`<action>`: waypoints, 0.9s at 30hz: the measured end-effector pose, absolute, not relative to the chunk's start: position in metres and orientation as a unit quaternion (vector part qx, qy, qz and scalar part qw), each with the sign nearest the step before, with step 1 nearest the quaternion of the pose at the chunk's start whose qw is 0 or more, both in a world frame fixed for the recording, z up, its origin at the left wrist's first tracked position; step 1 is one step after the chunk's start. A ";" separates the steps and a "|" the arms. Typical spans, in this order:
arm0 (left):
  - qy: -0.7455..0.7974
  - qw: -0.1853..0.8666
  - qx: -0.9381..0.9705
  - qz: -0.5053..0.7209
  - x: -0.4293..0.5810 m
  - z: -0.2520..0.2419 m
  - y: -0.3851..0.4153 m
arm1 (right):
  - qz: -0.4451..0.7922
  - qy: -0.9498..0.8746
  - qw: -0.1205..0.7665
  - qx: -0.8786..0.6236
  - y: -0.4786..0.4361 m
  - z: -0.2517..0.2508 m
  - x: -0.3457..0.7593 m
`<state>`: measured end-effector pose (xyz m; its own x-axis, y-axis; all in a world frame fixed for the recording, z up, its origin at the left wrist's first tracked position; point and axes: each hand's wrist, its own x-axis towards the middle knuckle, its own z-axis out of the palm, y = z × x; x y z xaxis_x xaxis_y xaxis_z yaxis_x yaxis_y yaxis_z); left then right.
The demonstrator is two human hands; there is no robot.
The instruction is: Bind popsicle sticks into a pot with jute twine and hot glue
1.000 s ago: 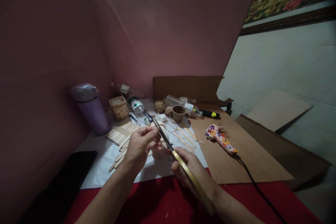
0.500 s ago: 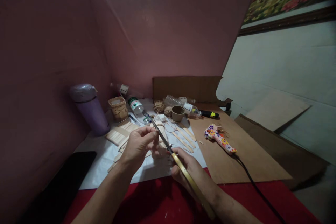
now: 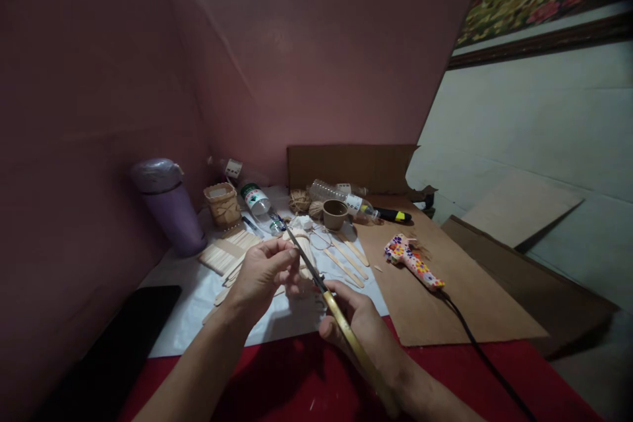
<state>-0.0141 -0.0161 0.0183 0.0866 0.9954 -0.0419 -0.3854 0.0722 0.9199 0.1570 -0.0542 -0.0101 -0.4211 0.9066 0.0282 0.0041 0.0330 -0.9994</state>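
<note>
My right hand (image 3: 363,323) is wrapped round the yellow handle of a pair of large scissors (image 3: 341,320), whose dark blades point up and to the left. My left hand (image 3: 267,273) pinches thumb and fingers together right beside the blades; whatever lies between the fingertips is too small to make out. Beyond the hands, a bundle of pale craft sticks (image 3: 230,247) rests on the white sheet (image 3: 182,323). Several loose craft sticks (image 3: 346,267) are right of the blades. A small brown pot (image 3: 335,215) stands behind them.
A purple tumbler (image 3: 173,211) and a woven-looking small container (image 3: 222,204) stand at left. Plastic bottles (image 3: 254,201) and twine balls (image 3: 299,200) lie at the back. On the cardboard (image 3: 475,303) rest a flower-patterned corded tool (image 3: 415,264) and a black-yellow handled tool (image 3: 395,215).
The scissors' handle has shifted slightly with my right hand, whose thumb sits a little further left. My left hand stays pinched in nearly the same place.
</note>
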 end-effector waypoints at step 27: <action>0.365 0.638 0.420 0.532 -0.016 0.014 -0.014 | 0.526 -0.567 0.460 -0.436 -0.049 -0.019 0.160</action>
<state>-0.0162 -0.0144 0.0136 0.1670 0.9858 -0.0187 -0.3719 0.0806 0.9247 0.1603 -0.0490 -0.0192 -0.1956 0.9786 0.0637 0.0106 0.0670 -0.9977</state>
